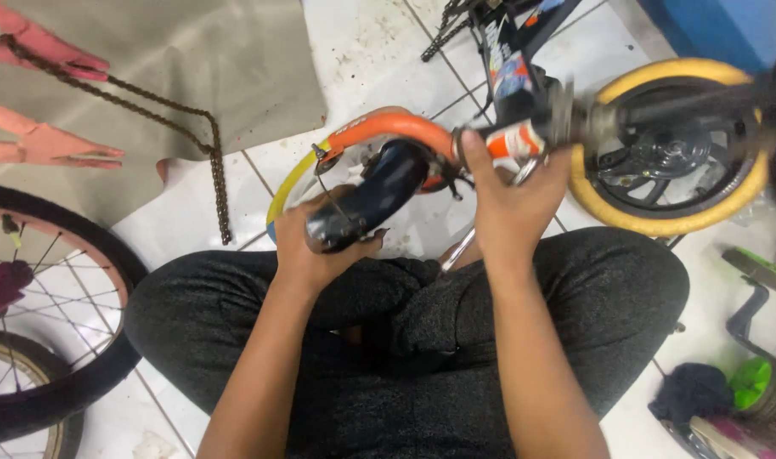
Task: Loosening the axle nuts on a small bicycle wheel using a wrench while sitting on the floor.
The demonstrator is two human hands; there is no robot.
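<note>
Left hand (320, 242) grips the dark saddle (372, 197) of a small bicycle, fingers wrapped round its nose, steadying it over the lap. Right hand (511, 200) closes on the orange frame tube (396, 127) where it meets the seat post, a metal tool (460, 249) poking out below the palm, as I read it. Yellow-tyred wheel (672, 144) sits just right of that hand. Far left, a loose chain (209, 149) trails over a cardboard sheet (192, 68); a spoked wheel (48, 314) lies near left on the tiles.

Count of bicycle parts around the grips

Two hands (320, 246) (511, 200), three wheels (668, 144) (56, 314) (290, 183), one loose chain (214, 161), two pink frame tubes (39, 42) (48, 144).
</note>
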